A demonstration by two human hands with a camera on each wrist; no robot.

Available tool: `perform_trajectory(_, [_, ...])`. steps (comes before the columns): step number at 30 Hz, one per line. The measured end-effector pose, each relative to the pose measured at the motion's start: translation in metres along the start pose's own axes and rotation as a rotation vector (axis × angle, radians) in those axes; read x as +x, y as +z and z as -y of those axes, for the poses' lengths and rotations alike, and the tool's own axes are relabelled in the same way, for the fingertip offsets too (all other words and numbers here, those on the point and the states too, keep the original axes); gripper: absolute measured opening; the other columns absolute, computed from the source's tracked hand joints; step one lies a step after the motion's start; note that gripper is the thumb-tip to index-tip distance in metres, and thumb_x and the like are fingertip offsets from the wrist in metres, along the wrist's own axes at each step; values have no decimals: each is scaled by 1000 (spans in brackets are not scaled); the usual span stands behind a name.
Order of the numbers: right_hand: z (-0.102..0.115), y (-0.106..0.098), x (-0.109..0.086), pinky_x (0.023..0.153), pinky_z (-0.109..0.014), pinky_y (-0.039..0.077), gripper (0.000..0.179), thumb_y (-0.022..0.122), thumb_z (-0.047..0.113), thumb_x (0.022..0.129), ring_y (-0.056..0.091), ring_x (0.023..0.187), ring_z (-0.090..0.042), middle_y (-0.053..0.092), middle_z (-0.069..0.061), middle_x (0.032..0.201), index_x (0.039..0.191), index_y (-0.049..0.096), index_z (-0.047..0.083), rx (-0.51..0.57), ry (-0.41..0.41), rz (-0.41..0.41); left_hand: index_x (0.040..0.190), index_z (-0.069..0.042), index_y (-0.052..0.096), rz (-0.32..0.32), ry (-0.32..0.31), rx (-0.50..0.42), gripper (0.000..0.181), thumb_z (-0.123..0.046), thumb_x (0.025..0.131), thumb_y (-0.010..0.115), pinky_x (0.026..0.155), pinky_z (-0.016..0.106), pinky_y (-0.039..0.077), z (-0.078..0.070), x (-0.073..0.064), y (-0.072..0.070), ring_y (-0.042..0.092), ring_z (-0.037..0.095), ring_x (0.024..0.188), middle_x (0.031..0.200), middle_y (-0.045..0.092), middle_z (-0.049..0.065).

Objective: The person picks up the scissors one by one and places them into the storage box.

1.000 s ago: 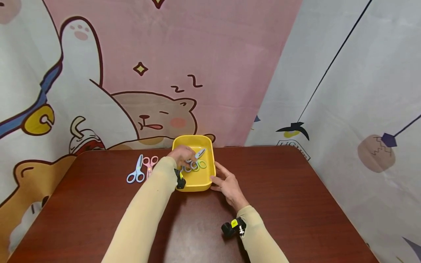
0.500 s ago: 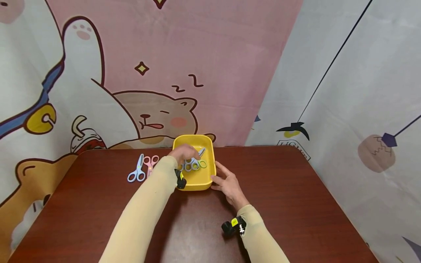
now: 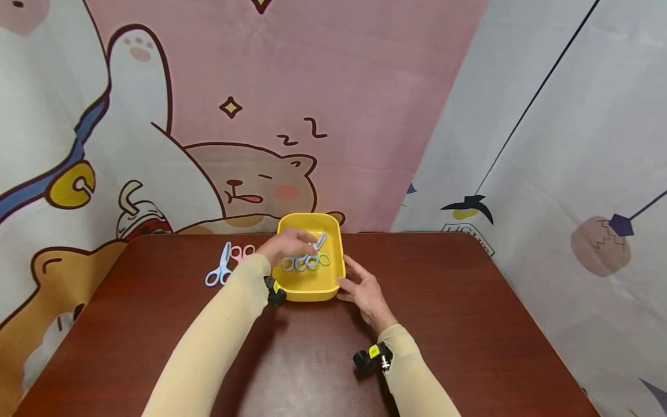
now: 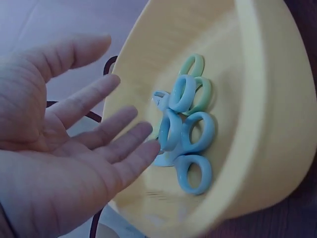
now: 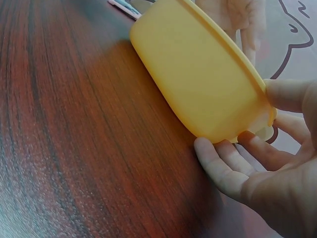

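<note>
Inside a yellow plastic bin (image 3: 307,285) lie light blue scissors (image 4: 198,131) and a pair with green handles (image 4: 204,94), their finger loops bunched together. My left hand (image 3: 286,244) is over the bin's left side, above the scissors. In the left wrist view its fingers are spread and nearly straight, with nothing in them. My right hand (image 3: 367,295) holds the bin's near right corner. In the right wrist view the thumb (image 5: 290,94) rests at the rim while the other fingers bend around the corner lower down.
On the brown table (image 3: 458,313), left of the bin, lie another light blue pair of scissors (image 3: 221,269) and a pink pair (image 3: 242,253), partly hidden by my left sleeve. A cartoon-printed curtain (image 3: 365,116) hangs right behind the table's far edge.
My left hand lets the blue scissors down among the others in the bin, then draws back to the left with its fingers opened. My right hand stays on the bin.
</note>
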State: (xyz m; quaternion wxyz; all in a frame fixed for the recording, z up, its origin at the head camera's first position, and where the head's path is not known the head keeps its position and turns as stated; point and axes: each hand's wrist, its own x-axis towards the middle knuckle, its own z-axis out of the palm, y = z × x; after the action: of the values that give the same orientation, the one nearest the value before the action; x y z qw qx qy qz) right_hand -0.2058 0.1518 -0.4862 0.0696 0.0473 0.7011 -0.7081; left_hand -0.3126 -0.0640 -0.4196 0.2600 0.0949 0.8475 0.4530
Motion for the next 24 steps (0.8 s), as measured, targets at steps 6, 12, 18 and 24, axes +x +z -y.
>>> perform_trajectory(6, [-1,-2,1,90,-51,59,66,64,2,100,67,112,-34,47,-25,152,160,40,15,19,-1,4,144,-15,62,15,45,-64,53,-22,93,75,112,53,42,2,-9,-2,57,28,123,152,54,11])
perform_trajectory(12, [-2,-2,2,90,-51,59,66,64,2,100,66,114,-36,47,-26,152,160,40,14,28,-3,8,145,-13,59,33,106,-127,53,-17,94,74,112,55,42,5,-21,-4,58,28,122,155,50,15])
perform_trajectory(18, [-2,-1,2,90,-51,59,67,64,1,99,66,114,-36,47,-25,152,160,40,14,27,4,8,145,-11,59,13,136,-166,55,-14,92,76,112,55,43,8,-35,-5,57,31,127,152,53,15])
perform_trajectory(24, [-2,0,3,90,-50,59,66,65,2,99,66,115,-34,48,-22,152,159,42,17,30,15,-7,143,-11,61,-49,149,-144,57,-15,90,78,109,49,47,15,-45,-8,57,32,130,148,57,15])
